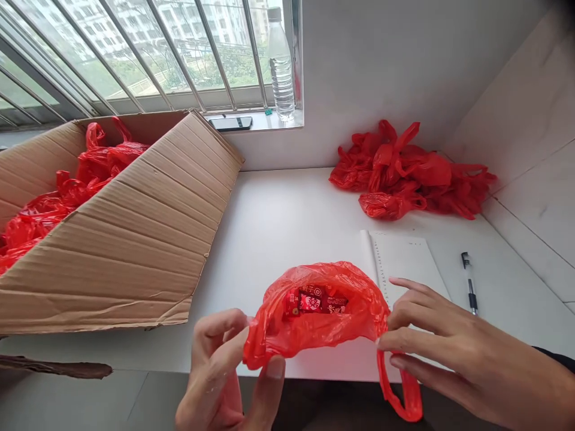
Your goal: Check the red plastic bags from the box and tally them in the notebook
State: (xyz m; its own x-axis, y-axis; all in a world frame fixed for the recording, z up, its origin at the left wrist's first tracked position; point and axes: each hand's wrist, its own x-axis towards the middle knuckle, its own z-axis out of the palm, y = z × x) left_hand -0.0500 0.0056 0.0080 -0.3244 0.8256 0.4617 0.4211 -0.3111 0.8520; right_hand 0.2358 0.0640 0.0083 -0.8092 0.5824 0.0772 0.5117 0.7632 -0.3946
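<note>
A red plastic bag (309,338) is held at the table's front edge, its mouth spread toward me. Inside it lie several small dark-red wrapped packets (311,303) with printed writing. My left hand (233,371) grips the bag's left rim between thumb and fingers. At the right rim, my right hand (444,347) pinches the plastic near the handle, its upper fingers partly stretched out. One handle loop hangs down below the right hand. Behind that hand lies an open notebook (404,257), partly covered by the fingers and the bag.
On the left, a cardboard box (148,221) holds several red bags (72,185). A heap of red bags (404,167) lies at the back right. A pen (469,281) is beside the notebook. A water bottle (281,72) and a phone (231,123) occupy the windowsill.
</note>
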